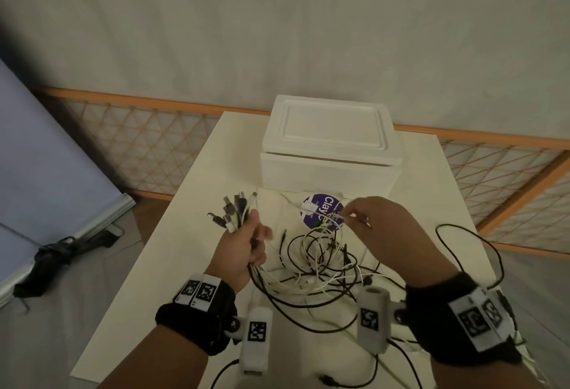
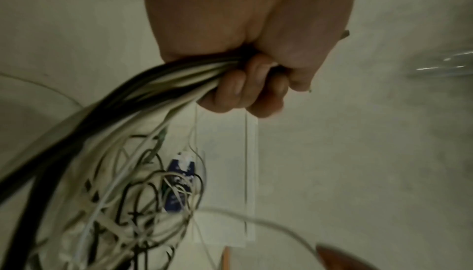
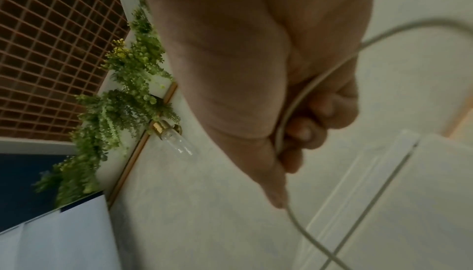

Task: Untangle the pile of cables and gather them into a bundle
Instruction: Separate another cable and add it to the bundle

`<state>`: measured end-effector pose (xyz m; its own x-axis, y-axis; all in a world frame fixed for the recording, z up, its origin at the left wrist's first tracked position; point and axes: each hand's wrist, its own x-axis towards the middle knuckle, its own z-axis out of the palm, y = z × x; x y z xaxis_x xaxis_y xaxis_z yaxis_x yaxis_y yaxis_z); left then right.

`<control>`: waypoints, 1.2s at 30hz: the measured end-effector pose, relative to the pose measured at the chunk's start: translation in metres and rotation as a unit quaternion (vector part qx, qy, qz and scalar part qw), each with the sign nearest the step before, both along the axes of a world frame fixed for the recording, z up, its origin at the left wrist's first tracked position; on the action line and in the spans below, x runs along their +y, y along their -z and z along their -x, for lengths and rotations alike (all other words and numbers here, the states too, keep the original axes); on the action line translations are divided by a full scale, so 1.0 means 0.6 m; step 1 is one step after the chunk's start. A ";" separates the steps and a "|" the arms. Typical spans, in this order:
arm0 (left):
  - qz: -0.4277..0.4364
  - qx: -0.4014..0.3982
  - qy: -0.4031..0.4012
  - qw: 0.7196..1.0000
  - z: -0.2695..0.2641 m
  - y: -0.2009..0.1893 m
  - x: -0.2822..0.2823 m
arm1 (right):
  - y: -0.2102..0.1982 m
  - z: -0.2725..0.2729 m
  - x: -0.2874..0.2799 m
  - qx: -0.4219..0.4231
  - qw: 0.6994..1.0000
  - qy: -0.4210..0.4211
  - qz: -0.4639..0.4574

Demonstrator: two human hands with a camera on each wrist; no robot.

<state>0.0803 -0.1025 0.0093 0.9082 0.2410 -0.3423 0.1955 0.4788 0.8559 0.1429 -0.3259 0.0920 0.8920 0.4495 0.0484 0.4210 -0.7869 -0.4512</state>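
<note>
A tangle of black and white cables (image 1: 320,268) lies on the white table (image 1: 191,203) between my hands. My left hand (image 1: 243,246) grips a bundle of cable ends, whose plugs (image 1: 233,211) fan out above the fist. In the left wrist view the fingers (image 2: 245,90) curl round the black and white strands (image 2: 163,84), which trail down into the tangle (image 2: 133,203). My right hand (image 1: 379,225) is raised over the pile and pinches a thin white cable (image 1: 334,219). The right wrist view shows that white cable (image 3: 294,110) running through the curled fingers (image 3: 307,130).
A white foam box (image 1: 330,142) with a lid stands at the back of the table. A purple round sticker (image 1: 324,208) lies in front of it. A black cable loop (image 1: 481,250) hangs past the table's right edge. A dark bag (image 1: 55,259) lies on the floor, left.
</note>
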 end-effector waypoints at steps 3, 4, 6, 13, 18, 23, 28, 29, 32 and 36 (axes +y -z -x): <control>-0.019 -0.066 0.085 0.994 0.007 -0.044 -0.036 | -0.014 0.009 0.036 -0.034 0.994 -0.079 -0.071; -0.047 -0.075 0.122 0.989 0.006 -0.055 -0.047 | -0.018 0.012 0.047 -0.048 0.990 -0.102 -0.090; -0.145 -0.060 0.190 0.969 0.003 -0.072 -0.060 | -0.024 0.011 0.055 -0.054 0.983 -0.109 -0.138; -0.051 -0.033 0.076 0.995 0.001 -0.061 -0.004 | -0.035 -0.019 -0.030 0.003 0.992 0.002 -0.127; 0.030 0.021 -0.058 0.998 0.003 -0.025 0.086 | -0.023 -0.034 -0.106 -0.019 0.976 0.164 -0.142; -0.020 0.036 -0.059 0.997 0.006 -0.003 0.086 | -0.005 -0.038 -0.125 -0.070 0.953 0.257 -0.143; -0.047 0.054 -0.064 0.995 0.010 0.001 0.104 | 0.019 -0.050 -0.190 -0.034 0.940 0.338 0.005; -0.057 0.055 -0.056 0.995 0.011 0.001 0.100 | 0.030 -0.048 -0.207 -0.010 0.935 0.347 0.067; -0.039 0.035 -0.072 0.996 0.014 -0.010 0.080 | 0.053 -0.042 -0.230 -0.051 0.905 0.405 0.122; 0.033 -0.028 -0.032 0.999 0.017 -0.054 0.023 | 0.001 -0.007 -0.102 -0.034 0.969 0.205 -0.133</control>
<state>0.0704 -0.0887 0.0416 0.9101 0.2773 -0.3079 0.1151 0.5446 0.8307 0.1468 -0.3873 0.0914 0.9835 0.0223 0.1796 0.1345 -0.7540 -0.6429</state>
